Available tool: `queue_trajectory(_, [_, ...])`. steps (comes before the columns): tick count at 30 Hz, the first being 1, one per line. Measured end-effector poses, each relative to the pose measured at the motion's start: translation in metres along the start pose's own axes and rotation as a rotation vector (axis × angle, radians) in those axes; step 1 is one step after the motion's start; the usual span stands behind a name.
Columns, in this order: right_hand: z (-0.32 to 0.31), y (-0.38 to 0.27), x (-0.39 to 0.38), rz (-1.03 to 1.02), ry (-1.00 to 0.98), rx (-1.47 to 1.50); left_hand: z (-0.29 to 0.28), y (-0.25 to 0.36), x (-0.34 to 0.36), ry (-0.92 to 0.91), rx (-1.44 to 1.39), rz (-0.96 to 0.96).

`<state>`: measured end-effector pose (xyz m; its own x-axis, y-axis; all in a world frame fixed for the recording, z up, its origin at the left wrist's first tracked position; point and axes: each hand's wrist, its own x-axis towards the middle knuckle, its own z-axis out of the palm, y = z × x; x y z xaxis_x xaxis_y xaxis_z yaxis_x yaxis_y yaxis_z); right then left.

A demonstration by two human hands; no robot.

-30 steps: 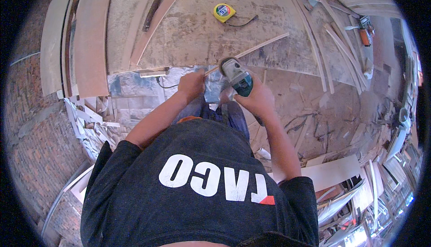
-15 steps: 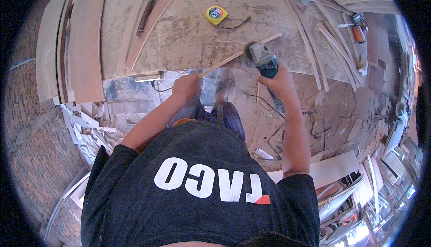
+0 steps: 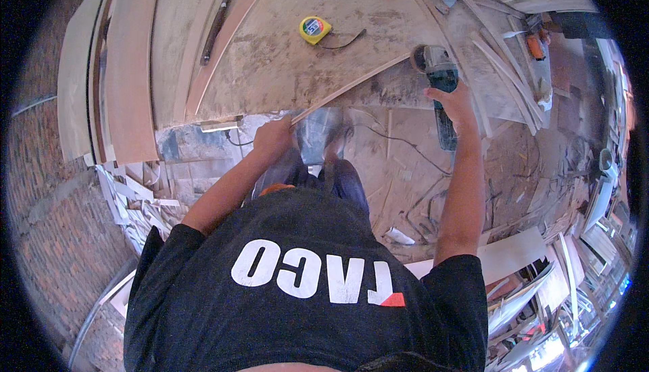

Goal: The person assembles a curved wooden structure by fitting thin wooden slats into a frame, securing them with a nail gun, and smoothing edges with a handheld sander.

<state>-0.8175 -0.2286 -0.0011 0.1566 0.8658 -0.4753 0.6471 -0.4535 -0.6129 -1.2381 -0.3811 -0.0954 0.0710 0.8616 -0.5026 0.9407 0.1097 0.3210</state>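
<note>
My left hand (image 3: 273, 138) is closed around the near end of a thin wooden strip (image 3: 358, 86), just off the front edge of the workbench. From there the strip slants away to the right over the bench top. My right hand (image 3: 457, 107) grips the body of an angle grinder (image 3: 442, 74), dark teal with a grey head. Its round disc (image 3: 420, 58) is at the strip's far end; whether the two touch, I cannot tell. A yellow tape measure (image 3: 313, 30) with a dark strap lies beyond the strip. Farther left rests a hammer (image 3: 222, 24).
Long boards (image 3: 128, 67) line the bench's left side. Several loose wooden strips (image 3: 503, 71) lie at its right, near an orange-and-black tool (image 3: 536, 46). The grinder's cord (image 3: 405, 141) trails below the bench (image 3: 270, 67). Offcuts (image 3: 138, 196) and scraps litter the floor on both sides.
My right hand has moved the grinder rightward along the strip to its far end. My left hand stays on the near end, shifted slightly left and down.
</note>
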Motion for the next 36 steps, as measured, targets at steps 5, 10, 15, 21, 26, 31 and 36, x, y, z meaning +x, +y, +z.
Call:
queue_trajectory(5, [-0.008, 0.044, -0.008, -0.011, 0.249, 0.263, 0.008, -0.009, -0.004, -0.019, 0.030, -0.010])
queue_trajectory(10, [-0.006, 0.113, -0.057, 0.025, 0.413, 0.214, -0.021, 0.058, 0.016, 0.193, -0.315, 0.010])
queue_trajectory(15, [-0.013, 0.096, -0.105, 0.168, 0.358, 0.412, 0.006, 0.103, 0.089, 0.396, -0.315, 0.085])
queue_trajectory(21, [-0.012, 0.129, -0.135, 0.100, 0.362, 0.569, -0.002, 0.155, 0.106, 0.338, -0.075, 0.037])
queue_trajectory(26, [-0.008, 0.161, -0.160, 0.158, 0.409, 0.680, -0.026, 0.173, 0.098, 0.143, -0.059, 0.028])
queue_trajectory(31, [-0.013, 0.166, -0.174, 0.203, 0.407, 0.758, -0.062, 0.172, 0.118, 0.313, -0.198, -0.004])
queue_trajectory(36, [-0.017, 0.156, -0.186, 0.223, 0.449, 0.784, -0.108, 0.158, 0.205, 0.613, 0.211, 0.477])
